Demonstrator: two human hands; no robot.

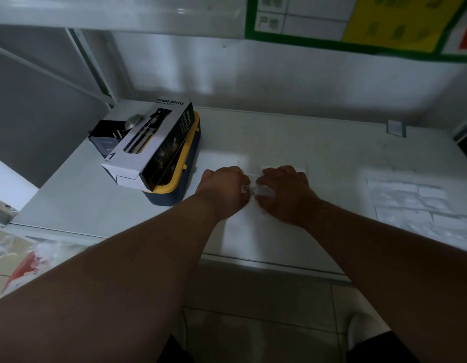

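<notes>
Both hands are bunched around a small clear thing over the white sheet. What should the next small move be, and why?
Probably ease the hands slightly apart to open or separate the small clear item. The left hand and right hand each pinch one end of it, knuckles nearly meeting, over the white sheet. The item is too blurred to identify, so this is only a guess.

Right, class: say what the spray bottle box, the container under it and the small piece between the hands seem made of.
Spray bottle box: printed cardboard, folded flaps show. Container: likely plastic, ribbed navy wall, yellow rim. Small piece pinched between left hand and right hand: clear, glinting, probably plastic; blurred.
</notes>
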